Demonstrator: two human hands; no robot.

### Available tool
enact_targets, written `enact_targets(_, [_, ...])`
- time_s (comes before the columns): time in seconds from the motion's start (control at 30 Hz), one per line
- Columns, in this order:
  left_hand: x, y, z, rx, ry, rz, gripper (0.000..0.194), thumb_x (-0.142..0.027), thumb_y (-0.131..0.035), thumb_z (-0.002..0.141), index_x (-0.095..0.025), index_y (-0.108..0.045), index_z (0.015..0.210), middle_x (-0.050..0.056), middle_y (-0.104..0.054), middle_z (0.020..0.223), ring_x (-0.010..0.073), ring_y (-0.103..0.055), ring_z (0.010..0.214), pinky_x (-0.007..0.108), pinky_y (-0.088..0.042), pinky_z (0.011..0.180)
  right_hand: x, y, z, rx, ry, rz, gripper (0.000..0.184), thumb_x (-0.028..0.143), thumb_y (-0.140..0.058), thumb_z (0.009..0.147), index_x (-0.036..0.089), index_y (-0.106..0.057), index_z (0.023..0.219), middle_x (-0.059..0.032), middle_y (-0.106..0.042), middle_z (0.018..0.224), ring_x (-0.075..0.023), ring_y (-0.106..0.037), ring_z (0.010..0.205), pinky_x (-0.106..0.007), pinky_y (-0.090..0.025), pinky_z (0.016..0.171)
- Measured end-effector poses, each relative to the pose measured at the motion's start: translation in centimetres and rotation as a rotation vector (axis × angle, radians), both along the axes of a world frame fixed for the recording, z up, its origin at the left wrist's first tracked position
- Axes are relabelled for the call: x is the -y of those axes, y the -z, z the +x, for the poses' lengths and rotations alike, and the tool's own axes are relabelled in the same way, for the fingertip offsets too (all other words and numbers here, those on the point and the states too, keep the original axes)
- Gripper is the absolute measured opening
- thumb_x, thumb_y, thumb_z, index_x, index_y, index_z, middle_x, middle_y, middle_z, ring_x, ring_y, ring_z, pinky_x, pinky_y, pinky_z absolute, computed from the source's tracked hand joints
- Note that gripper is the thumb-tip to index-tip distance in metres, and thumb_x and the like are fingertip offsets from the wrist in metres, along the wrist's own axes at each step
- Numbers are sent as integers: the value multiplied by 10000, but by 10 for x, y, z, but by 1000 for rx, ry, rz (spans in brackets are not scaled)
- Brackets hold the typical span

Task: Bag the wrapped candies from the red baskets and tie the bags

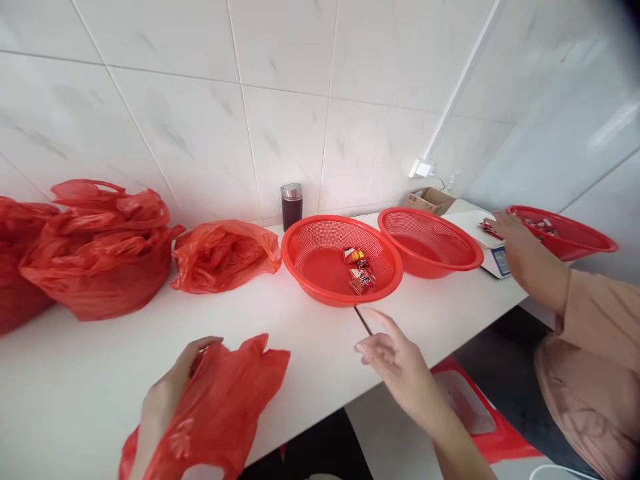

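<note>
Cropped edges, covered parts, unreadable print.
The bottom edge cut off the held red bag [225, 400], which covered some fingers of the left hand [167, 390]; the leftmost bag [20, 267] ran past the left edge. The right hand [400, 363] hid one end of a thin dark stick [363, 320]. A co-worker's arm [543, 273] blocked part of the far basket [593, 241], and the packets' [363, 275] smaller print and the scale display [501, 261] were too small to read.

The left hand [167, 393] is bare and slender, partly hidden along its fingers, with a bare wrist; the right hand [400, 370] is also bare, with slim, tapering fingers, a narrow wrist and a smooth right forearm [443, 430], uncovered as far as it shows
</note>
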State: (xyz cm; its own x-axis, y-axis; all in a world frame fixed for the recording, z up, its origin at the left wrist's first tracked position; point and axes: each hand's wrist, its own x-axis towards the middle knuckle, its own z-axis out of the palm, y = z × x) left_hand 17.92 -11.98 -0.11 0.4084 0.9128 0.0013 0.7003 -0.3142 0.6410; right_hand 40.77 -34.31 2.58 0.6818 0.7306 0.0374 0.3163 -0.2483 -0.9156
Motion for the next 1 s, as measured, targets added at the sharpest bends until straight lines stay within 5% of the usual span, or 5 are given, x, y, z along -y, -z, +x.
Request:
enact_targets(0.17, [21,-19,59,-98,216,-27,321,-228,-471,753,-329,-616,1021,-20,-705,864,190,-622,737,268,-379,647,-44,-42,-89,511,-622,488,159,313,-522,932,265,-594,1065,34,-712,1026,-106,-657,934,-244,-450,980])
enact_targets(0.27, [21,-17,68,-55,280,14,223,-265,-439,798,-281,-617,931,-11,-667,755,175,-565,650,265,-367,609,-78,-27,-101,783,-789,290,178,309,-477,943,195,-614,939,-13,-714,880,-151,-657,862,-335,-435,978])
enact_targets(0.53, [-38,3,25,-46,212,-58,178,-317,-516,763,-282,-661,859,-38,-572,629,158,-524,571,249,-358,545,-89,15,-12,873,-697,-764,338,266,-454,941,195,-598,1239,-101,-733,888,-253,-702,819,-317,-468,677])
enact_targets(0.7, [-68,-1,10,-80,-23,50,356,-180,-520,659,-259,-649,982,56,-643,1129,237,-601,880,287,-386,622,-83,6,5,885,-638,-809,477,363,-566,875,172,-565,1313,-127,-730,904,-294,-694,863,-344,-480,714])
enact_targets(1.0, [-20,14,5,386,54,-466,234,-331,-604,749,-222,-606,956,4,-660,802,159,-596,621,233,-421,515,-72,-47,-34,846,-652,-264,302,307,-533,942,238,-614,1225,-45,-724,994,-222,-634,963,-452,-320,1026])
